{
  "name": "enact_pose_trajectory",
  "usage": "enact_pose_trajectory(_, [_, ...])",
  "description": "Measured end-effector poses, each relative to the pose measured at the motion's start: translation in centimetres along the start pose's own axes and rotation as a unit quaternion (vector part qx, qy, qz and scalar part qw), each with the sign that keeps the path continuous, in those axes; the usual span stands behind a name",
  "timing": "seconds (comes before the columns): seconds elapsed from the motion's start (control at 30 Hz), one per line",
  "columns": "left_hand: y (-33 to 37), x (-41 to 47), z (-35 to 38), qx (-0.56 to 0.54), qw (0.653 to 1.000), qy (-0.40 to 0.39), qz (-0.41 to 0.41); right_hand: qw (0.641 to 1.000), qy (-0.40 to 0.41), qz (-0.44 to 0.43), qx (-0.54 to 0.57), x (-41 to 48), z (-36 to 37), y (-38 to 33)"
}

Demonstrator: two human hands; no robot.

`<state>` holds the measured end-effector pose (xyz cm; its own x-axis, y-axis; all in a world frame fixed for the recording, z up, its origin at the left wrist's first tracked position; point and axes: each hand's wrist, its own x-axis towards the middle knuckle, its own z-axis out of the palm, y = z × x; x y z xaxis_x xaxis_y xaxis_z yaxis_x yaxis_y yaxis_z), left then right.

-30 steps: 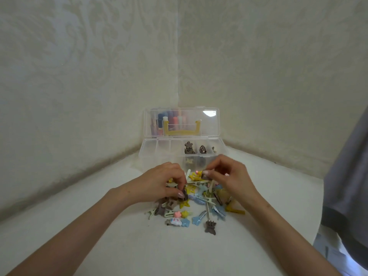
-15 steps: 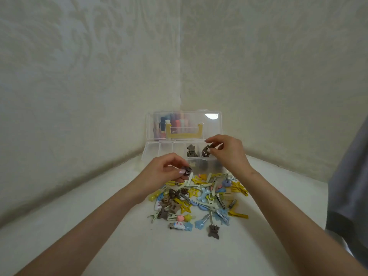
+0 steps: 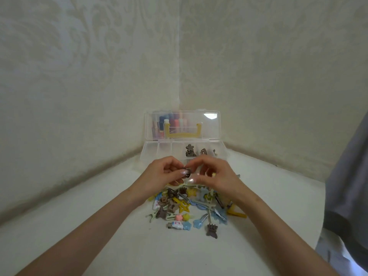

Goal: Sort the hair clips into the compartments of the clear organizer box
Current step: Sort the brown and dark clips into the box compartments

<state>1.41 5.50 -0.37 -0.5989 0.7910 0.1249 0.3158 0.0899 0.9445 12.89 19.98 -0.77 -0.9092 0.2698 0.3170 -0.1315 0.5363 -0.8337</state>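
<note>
Mostly white tabletop (image 3: 99,226) in corner, patterned cream walls (image 3: 79,76), clip pile (image 3: 189,208) mid.

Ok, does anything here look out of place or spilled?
Nothing looks damaged. The hair clips lie in a loose jumble on the white surface, with one brown claw clip apart at the near edge. The organizer box sits open and upright.

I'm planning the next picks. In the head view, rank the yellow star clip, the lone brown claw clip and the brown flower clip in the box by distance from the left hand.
1. Yellow star clip: in the pile, just below the left hand.
2. Brown flower clip: up in the organizer box, beyond the hand.
3. Lone brown claw clip: at the pile's near edge, toward the right.
The first two are fairly close to call.
</note>
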Motion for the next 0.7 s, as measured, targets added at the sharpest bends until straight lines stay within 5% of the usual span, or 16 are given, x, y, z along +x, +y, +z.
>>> enact_pose_trajectory(0.33, [-0.5,-0.1,0.9,0.009,1.000,-0.003,-0.001,0.999,0.030,0.005,-0.035,-0.7,0.6,0.8])
enact_pose_trajectory(0.53, [0.1,0.6,-0.2,0.137,0.987,0.057,0.057,0.958,0.284,0.023,-0.043,1.2,-3.0,1.7])
enact_pose_trajectory(0.7, [0.2,4.2,-1.0,0.252,0.950,0.144,0.111,0.949,0.280,0.066,-0.129,4.2,-5.3,3.4])
